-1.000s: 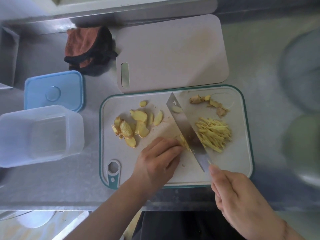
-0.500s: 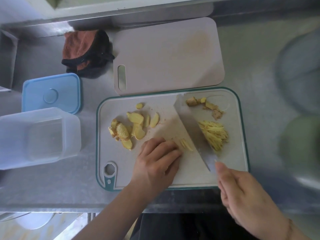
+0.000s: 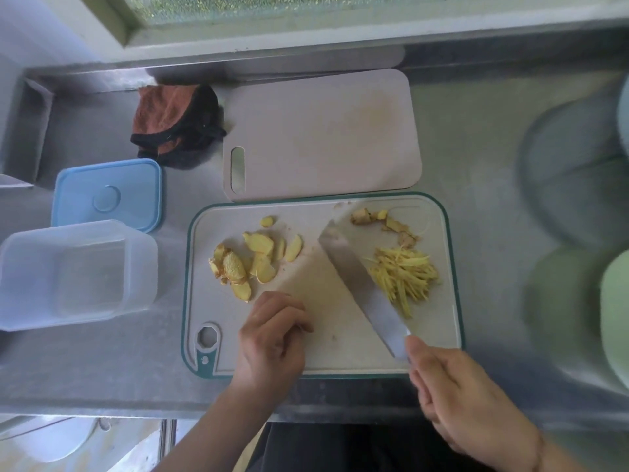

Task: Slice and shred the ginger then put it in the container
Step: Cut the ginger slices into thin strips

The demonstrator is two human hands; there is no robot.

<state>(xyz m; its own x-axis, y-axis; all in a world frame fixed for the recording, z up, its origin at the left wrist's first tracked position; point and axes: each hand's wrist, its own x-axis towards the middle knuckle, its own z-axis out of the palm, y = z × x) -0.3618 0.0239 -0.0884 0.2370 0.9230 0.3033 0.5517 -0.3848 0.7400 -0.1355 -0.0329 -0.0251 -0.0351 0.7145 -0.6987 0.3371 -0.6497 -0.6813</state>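
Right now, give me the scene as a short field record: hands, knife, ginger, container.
left hand: fingers curled, on the teal-rimmed cutting board, holds nothing visible
right hand: grips the knife handle
knife: blade lies diagonally on the board, against the shreds
ginger slices: pile left of the blade
ginger shreds: pile right of the blade
container: clear, open, no ginger inside
blue lid: behind the container

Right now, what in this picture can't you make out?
- Knife handle: head view, covered by the right hand.
- Left hand fingertips: curled under, so whether they hold ginger is hidden.
- Round things at the right: blurred and cut off by the frame edge; unidentifiable.
- Container: clear walls, too hazy to tell if anything small lies inside.
- Cloth: bunched up, its full shape hidden.
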